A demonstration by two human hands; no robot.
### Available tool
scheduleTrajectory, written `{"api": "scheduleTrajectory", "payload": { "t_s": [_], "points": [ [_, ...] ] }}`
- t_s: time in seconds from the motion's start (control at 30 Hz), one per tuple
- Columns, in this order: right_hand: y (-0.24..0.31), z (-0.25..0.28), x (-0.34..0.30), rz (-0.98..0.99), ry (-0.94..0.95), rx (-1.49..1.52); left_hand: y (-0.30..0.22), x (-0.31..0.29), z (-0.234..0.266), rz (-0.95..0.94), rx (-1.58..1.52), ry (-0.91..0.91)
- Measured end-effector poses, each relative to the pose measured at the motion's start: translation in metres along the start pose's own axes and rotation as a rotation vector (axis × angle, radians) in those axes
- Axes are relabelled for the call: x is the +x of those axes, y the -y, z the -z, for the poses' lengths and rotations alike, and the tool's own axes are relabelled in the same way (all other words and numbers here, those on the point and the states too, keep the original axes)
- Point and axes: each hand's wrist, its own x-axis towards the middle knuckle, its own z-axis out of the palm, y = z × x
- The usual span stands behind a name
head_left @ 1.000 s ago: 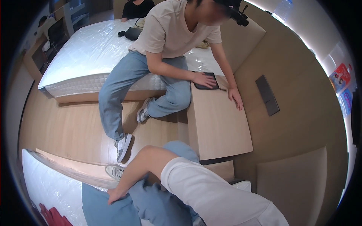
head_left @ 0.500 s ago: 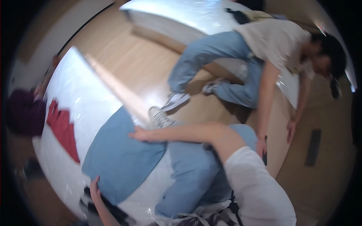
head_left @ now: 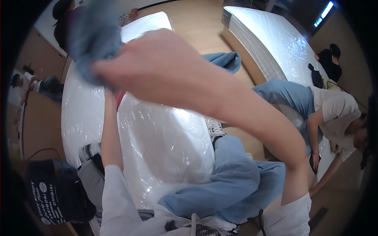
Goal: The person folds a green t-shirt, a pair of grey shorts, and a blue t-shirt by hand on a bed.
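My right hand (head_left: 134,67) is raised in front of me, its fingers closed on a bunched blue cloth (head_left: 92,47). The bunch is smeared by motion. Another length of blue cloth (head_left: 226,62) shows beyond my right forearm, perhaps part of the same piece. My left arm reaches forward under the bunch; of my left hand (head_left: 112,95) only the part near the wrist shows, and its fingers are hidden. Below both hands lies a mattress in shiny clear plastic (head_left: 165,141). A sliver of red cloth (head_left: 120,98) shows beside my left wrist.
I sit on the mattress, my legs in light blue trousers (head_left: 232,177). A grey bag (head_left: 92,175) and a dark printed bag (head_left: 59,188) are at my left. A second wrapped mattress (head_left: 271,35) stands far right. A person (head_left: 334,104) bends at the right; others are farther off.
The blue cloth, spread flat on the mattress before, is now lifted and bunched in my right hand. Both arms have moved forward and up, and the view has shifted.
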Motion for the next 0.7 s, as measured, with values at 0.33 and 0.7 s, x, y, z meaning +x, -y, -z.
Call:
{"api": "scheduleTrajectory", "payload": {
  "t_s": [0.33, 0.7],
  "points": [
    [0.075, -0.208, -0.093, 0.166, 0.164, -0.022, 0.012, -0.128, 0.038, 0.344, 0.075, 0.014],
    [0.079, -0.208, -0.268, 0.093, 0.754, 0.221, 0.065, -0.216, 0.087, 0.25, 1.623, -0.377]
  ]
}}
